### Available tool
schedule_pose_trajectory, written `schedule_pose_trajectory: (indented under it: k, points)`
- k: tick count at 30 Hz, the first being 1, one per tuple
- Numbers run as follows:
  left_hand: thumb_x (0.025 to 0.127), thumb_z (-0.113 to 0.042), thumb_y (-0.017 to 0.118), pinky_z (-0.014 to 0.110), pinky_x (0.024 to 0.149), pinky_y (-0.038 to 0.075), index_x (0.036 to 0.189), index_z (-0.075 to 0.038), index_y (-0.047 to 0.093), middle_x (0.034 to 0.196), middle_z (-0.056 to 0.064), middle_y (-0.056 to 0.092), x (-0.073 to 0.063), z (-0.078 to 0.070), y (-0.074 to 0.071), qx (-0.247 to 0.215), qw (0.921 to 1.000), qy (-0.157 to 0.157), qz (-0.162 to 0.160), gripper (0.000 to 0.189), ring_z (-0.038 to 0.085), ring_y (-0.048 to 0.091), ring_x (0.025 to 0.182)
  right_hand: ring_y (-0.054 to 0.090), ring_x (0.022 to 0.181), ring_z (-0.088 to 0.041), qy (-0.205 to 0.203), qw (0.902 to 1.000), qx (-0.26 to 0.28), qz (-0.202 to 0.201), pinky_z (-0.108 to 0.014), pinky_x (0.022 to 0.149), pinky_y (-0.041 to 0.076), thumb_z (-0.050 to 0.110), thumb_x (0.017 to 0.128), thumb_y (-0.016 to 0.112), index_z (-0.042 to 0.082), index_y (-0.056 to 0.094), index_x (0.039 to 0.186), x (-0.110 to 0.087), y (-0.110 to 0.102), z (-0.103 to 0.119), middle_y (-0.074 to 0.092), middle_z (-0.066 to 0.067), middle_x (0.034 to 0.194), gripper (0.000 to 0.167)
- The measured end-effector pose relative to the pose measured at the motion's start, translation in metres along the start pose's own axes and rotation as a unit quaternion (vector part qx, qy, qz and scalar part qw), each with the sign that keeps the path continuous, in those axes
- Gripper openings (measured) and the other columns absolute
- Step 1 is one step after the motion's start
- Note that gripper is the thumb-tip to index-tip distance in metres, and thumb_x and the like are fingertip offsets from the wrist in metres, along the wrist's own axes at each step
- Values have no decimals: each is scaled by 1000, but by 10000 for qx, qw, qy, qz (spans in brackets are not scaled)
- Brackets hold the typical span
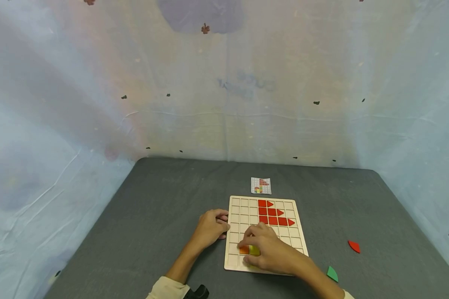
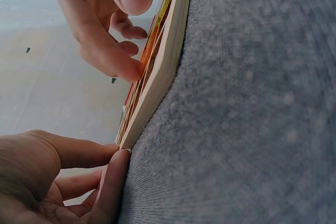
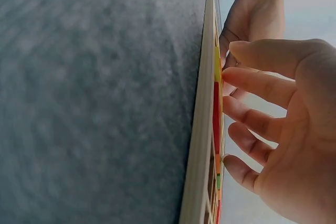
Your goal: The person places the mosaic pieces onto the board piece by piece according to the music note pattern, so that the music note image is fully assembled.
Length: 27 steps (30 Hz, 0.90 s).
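Note:
A square wooden grid board [image 1: 235, 207] lies on the grey cloth. My left hand [image 1: 210, 226] pinches its left edge between thumb and finger, as the left wrist view also shows. My right hand [image 1: 269, 249] reaches over the lower part of the board, its fingers spread in a loose curve. One fingertip touches an orange piece [image 1: 244, 251], and the thumb stands apart from it. Beside that lies a yellow piece [image 1: 254, 251], partly under the hand. Rows of red squares ending in points [image 1: 272, 212] fill cells in the upper part. Other pieces are hidden beneath my right hand.
Behind the board lies a small pattern card [image 1: 261, 186] printed with a coloured grid. To the right, on the grey cloth [image 1: 187, 187], are a loose red piece [image 1: 354, 246] and a green rounded piece [image 1: 332, 274]. A pale patterned curtain [image 1: 224, 124] hangs behind the table.

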<state>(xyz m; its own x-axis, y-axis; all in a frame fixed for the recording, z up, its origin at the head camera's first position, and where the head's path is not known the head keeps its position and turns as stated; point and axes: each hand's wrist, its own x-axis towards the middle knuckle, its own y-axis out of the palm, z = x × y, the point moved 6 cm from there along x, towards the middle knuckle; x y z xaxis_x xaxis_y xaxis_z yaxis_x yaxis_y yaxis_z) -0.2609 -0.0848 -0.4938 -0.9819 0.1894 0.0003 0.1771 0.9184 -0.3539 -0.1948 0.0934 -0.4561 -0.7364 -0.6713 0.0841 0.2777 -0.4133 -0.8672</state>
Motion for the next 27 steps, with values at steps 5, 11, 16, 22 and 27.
schedule_pose_trajectory:
  k: [5,11,16,22,27]
  points:
    - [87,2,75,29,62,65,126,7,70,107,15,70,0,0,0,-14,10000,26,-7,40,18,71,91,50,110,-9,76,9998,148,-109,-40,94,47,27,92,79,23,79,120,-5,-7,-1,64,12,116,28]
    - [87,2,75,30,62,65,127,7,70,107,16,70,-1,-1,0,-42,10000,56,-7,40,19,71,90,53,116,-12,418,9973,542,-253,-42,97,51,26,97,76,22,76,124,-21,-21,-13,66,13,120,27]
    - [87,2,75,30,62,65,127,7,70,108,15,70,-2,-1,-1,-13,10000,23,-45,41,19,71,91,56,118,-14,628,9935,767,-550,-41,98,55,29,99,76,22,75,125,-38,-34,-25,67,15,125,27]
    - [87,2,75,30,63,66,127,7,70,108,15,70,-2,-1,-1,-47,10000,7,-30,41,19,71,91,64,109,-14,771,9895,940,-780,-38,91,58,32,100,75,23,74,125,-59,-46,-39,70,11,121,26]
    - [87,2,75,30,63,66,128,7,69,109,16,70,-3,-1,-1,-75,10000,19,-11,41,19,71,90,63,95,-9,928,9854,1203,-774,-28,77,58,27,100,74,18,74,124,-76,-56,-52,72,5,112,25]
